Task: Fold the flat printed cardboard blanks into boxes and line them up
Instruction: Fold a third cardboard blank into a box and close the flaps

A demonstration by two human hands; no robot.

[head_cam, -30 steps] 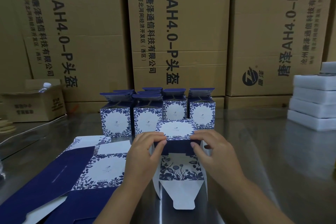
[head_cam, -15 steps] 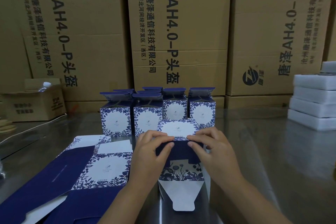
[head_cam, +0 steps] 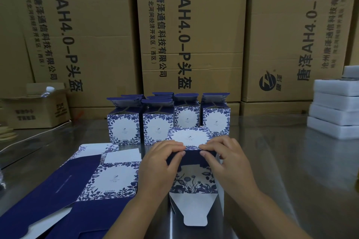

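Note:
A half-folded blue-and-white floral box (head_cam: 191, 137) lies on its side on the steel table (head_cam: 281, 170), its open end toward me. My left hand (head_cam: 161, 163) and my right hand (head_cam: 227, 159) grip it from either side, thumbs pressing a dark blue flap (head_cam: 192, 158) inward. Its white tongue flap (head_cam: 194, 209) hangs out toward me. Behind it, several folded boxes (head_cam: 158, 128) stand in rows with their top flaps up. A stack of flat printed blanks (head_cam: 81, 184) lies to the left of my left hand.
Tall brown shipping cartons (head_cam: 194, 35) wall off the back of the table. A small open carton (head_cam: 37, 108) with a water bottle sits at the far left. White foam blocks (head_cam: 334, 110) are stacked at the right edge.
My thumbs have moved toward each other, pushing the dark blue flap further into the box's open end. The box has risen slightly toward the standing row.

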